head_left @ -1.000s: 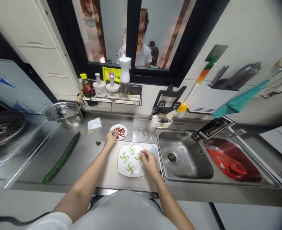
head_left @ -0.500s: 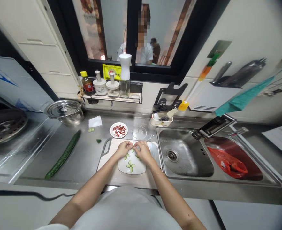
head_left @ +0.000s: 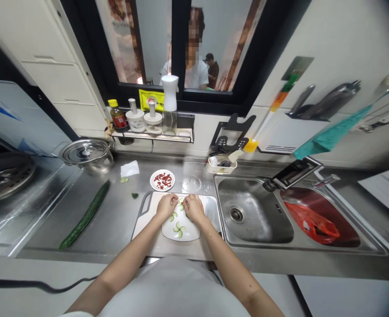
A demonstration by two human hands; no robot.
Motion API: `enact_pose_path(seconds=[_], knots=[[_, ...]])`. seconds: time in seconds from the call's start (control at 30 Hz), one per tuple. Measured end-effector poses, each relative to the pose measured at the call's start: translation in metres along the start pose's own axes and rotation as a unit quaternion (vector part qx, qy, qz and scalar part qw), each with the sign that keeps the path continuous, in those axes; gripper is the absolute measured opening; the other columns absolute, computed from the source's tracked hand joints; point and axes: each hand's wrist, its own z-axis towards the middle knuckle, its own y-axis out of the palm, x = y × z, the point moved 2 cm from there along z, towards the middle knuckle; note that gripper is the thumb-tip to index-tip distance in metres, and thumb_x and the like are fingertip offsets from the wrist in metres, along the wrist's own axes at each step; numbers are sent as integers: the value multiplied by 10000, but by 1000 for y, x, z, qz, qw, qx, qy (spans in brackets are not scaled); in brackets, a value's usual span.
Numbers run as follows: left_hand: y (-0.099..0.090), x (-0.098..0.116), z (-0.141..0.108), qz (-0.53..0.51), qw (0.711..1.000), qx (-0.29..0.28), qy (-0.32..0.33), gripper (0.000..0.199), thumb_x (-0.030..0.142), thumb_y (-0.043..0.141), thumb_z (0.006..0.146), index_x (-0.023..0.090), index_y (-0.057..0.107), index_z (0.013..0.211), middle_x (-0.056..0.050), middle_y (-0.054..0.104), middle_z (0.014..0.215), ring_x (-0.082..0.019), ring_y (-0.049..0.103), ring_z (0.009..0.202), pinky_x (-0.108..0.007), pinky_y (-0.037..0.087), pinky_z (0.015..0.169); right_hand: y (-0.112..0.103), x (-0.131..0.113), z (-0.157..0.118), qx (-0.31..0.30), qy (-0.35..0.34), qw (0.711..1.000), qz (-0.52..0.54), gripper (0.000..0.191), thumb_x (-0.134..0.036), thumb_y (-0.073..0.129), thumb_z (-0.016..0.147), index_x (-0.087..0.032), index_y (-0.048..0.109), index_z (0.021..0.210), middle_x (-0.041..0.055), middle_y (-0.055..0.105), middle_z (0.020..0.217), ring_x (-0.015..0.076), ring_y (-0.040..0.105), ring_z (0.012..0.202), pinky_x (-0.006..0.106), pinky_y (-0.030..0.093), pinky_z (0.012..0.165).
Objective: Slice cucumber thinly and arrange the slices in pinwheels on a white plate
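Over the far part of a white plate (head_left: 187, 234), my left hand (head_left: 166, 206) and my right hand (head_left: 194, 208) face each other, a small gap between them. Fingertips are pinched together on both; whatever they hold is too small to make out. Cucumber slices (head_left: 179, 230) form a pinwheel near the plate's front. More cucumber slices (head_left: 172, 216) lie by my left hand, and others sit between and partly under my fingers. A cutting board (head_left: 151, 233) supports the plate. Beyond it stands a small white dish (head_left: 153, 181) of chopped red pieces.
A whole cucumber (head_left: 85, 215), a cucumber end (head_left: 134, 195) and a white tissue (head_left: 130, 168) lie left. A wide blade (head_left: 213, 211) rests on the board's right side. The sink (head_left: 257, 211) adjoins it. A lidded pot (head_left: 90, 156) stands back left.
My hands have drawn slightly apart, showing more of the cucumber slices between them. My right hand has shifted a little over the plate. The whole view has moved slightly.
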Motion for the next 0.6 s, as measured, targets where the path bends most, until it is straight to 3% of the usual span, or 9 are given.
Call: enact_pose_path(seconds=[0.23,0.6], knots=[[0,4,-4,93,996,-6,-3,158,212,543,818,207,652,932,-41,669,957,-192,561,945,-280,391,838,9,-1,5,-25,7,999,-39,220,-218,433,911,-157,643,941,122,599,1005,221,444,966,309,290,825],[8,11,4,134,991,-20,-2,129,269,549,835,216,649,899,-48,654,968,-211,543,985,-303,365,843,10,-3,10,-41,1,997,-62,234,-234,431,917,-157,648,960,129,605,1022,219,464,973,314,300,811]])
